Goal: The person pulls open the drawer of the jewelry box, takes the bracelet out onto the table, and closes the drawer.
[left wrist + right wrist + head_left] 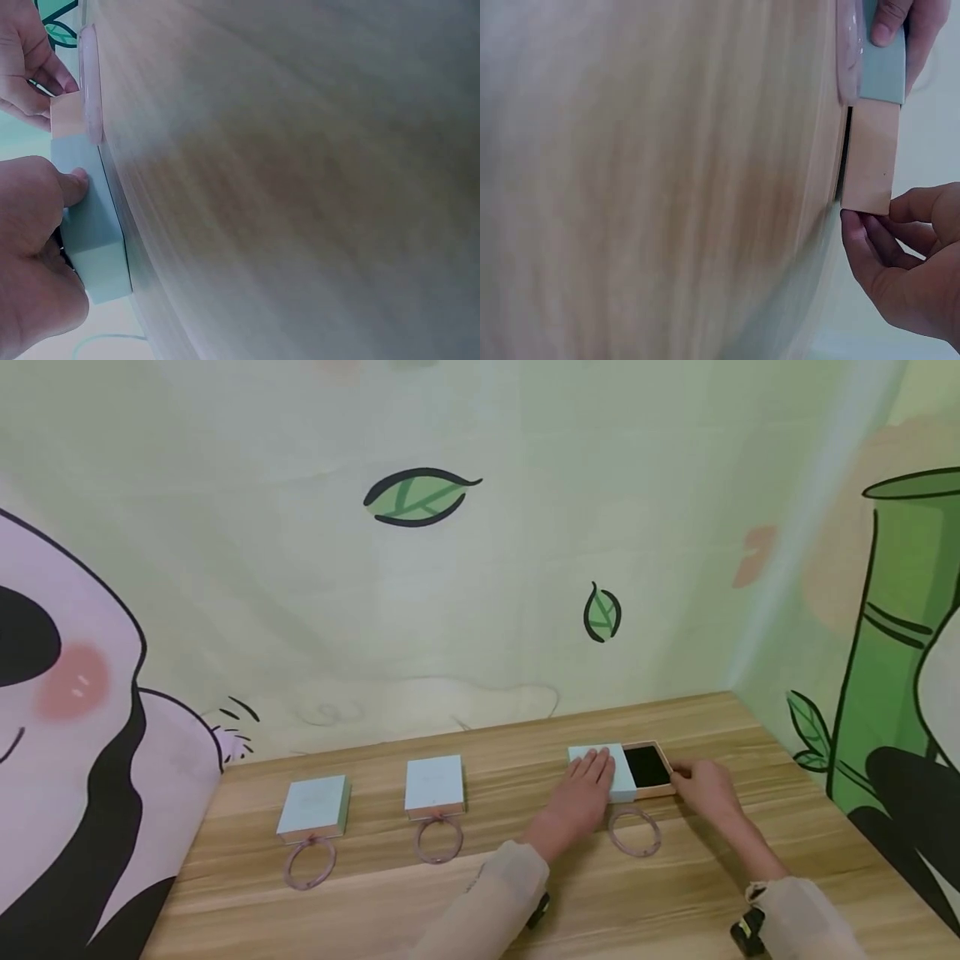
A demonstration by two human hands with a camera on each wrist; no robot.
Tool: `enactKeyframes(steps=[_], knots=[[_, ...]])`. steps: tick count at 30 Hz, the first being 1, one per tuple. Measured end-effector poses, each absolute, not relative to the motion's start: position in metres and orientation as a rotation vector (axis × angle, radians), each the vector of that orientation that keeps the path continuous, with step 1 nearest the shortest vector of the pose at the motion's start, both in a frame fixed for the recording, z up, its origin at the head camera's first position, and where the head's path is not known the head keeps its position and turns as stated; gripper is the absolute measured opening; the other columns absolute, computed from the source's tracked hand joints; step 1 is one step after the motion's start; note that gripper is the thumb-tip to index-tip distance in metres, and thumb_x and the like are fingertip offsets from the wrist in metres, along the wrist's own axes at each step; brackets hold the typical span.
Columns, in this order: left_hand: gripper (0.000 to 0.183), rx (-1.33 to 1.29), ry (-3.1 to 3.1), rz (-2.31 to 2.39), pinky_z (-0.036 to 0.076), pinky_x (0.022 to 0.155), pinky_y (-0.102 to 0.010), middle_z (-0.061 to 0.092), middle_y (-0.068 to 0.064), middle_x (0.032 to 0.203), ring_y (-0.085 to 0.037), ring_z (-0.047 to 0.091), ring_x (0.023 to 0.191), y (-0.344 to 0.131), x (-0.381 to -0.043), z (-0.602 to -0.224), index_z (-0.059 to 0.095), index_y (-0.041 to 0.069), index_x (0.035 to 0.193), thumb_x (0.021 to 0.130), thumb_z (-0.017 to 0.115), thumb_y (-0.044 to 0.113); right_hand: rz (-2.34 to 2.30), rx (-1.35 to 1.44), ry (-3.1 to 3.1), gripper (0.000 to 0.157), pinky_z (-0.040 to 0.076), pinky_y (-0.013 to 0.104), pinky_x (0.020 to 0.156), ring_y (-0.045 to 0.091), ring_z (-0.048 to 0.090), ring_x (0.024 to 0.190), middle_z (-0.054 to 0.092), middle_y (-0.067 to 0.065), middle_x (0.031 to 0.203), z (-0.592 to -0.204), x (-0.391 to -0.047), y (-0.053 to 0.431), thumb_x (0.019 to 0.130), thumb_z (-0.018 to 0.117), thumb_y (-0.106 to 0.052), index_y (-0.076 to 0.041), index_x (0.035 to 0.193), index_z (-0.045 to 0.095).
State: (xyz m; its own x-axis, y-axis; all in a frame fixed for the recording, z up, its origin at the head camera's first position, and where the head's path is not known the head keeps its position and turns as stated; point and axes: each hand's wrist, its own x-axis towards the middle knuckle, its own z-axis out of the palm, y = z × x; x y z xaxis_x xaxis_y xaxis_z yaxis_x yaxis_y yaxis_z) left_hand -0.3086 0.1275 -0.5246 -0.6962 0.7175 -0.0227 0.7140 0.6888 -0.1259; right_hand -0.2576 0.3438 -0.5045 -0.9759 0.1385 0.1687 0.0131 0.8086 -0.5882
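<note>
A pale blue drawer box at the right of the table has its sleeve under my left hand. The fingers lie across the sleeve's top, and the thumb holds against its front side in the left wrist view. Out of the sleeve's right end sticks the box's peach drawer, with a black lining inside. My right hand pinches the drawer's outer end between thumb and fingers. Just in front of this box lies a pinkish translucent bangle.
Two more pale blue boxes, a left one and a middle one, sit closed on the wooden table. Each has a bangle before it, the left bangle and the middle bangle. A printed cloth backdrop rises behind.
</note>
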Motion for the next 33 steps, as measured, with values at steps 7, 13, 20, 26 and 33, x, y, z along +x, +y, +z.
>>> enactKeyframes(steps=[7, 13, 20, 26, 33], knots=[[0.056, -1.209, -2.868, 0.179, 0.014, 0.125, -0.035, 0.01, -0.005, 0.171, -0.021, 0.01, 0.157, 0.128, -0.309, -0.524, 0.016, 0.011, 0.164, 0.112, 0.031, 0.027, 0.904, -0.138, -2.759, 0.029, 0.056, 0.05, 0.076, 0.038, 0.069, 0.089, 0.073, 0.028, 0.101, -0.509, -0.259, 0.342, 0.092, 0.059, -0.003, 0.013, 0.113, 0.07], [0.056, -1.206, -2.873, 0.189, 0.013, 0.126, -0.035, 0.008, -0.005, 0.171, -0.02, 0.009, 0.157, 0.13, -0.311, -0.524, 0.015, 0.012, 0.164, 0.112, 0.031, 0.025, 0.897, -0.109, -2.746, 0.027, 0.057, 0.054, 0.079, 0.043, 0.07, 0.092, 0.074, 0.026, 0.098, -0.508, -0.259, 0.334, 0.092, 0.06, -0.003, 0.012, 0.11, 0.072], [0.057, -1.205, -2.877, 0.21, 0.013, 0.126, -0.034, 0.009, -0.005, 0.171, -0.02, 0.009, 0.157, 0.13, -0.311, -0.524, 0.015, 0.012, 0.164, 0.112, 0.031, 0.029, 0.979, -0.014, -2.793, 0.026, 0.058, 0.044, 0.073, 0.033, 0.071, 0.084, 0.074, 0.026, 0.098, -0.504, -0.261, 0.322, 0.096, 0.063, -0.005, 0.012, 0.113, 0.071], [0.057, -1.194, -2.859, 0.236, 0.017, 0.125, -0.035, 0.013, -0.006, 0.17, -0.022, 0.013, 0.156, 0.129, -0.311, -0.52, 0.02, 0.01, 0.163, 0.112, 0.035, 0.029, 1.234, 0.082, -2.836, 0.031, 0.055, 0.033, 0.075, 0.026, 0.07, 0.088, 0.074, 0.025, 0.104, -0.503, -0.267, 0.313, 0.099, 0.06, -0.006, 0.013, 0.122, 0.066], [0.06, -1.228, -2.866, 0.21, 0.019, 0.125, -0.036, 0.015, -0.007, 0.17, -0.023, 0.016, 0.156, 0.131, -0.308, -0.517, 0.022, 0.009, 0.163, 0.11, 0.043, 0.029, 1.467, 0.099, -2.8, 0.035, 0.056, 0.034, 0.084, 0.036, 0.069, 0.104, 0.068, 0.031, 0.117, -0.508, -0.265, 0.309, 0.099, 0.057, -0.003, 0.017, 0.127, 0.06]])
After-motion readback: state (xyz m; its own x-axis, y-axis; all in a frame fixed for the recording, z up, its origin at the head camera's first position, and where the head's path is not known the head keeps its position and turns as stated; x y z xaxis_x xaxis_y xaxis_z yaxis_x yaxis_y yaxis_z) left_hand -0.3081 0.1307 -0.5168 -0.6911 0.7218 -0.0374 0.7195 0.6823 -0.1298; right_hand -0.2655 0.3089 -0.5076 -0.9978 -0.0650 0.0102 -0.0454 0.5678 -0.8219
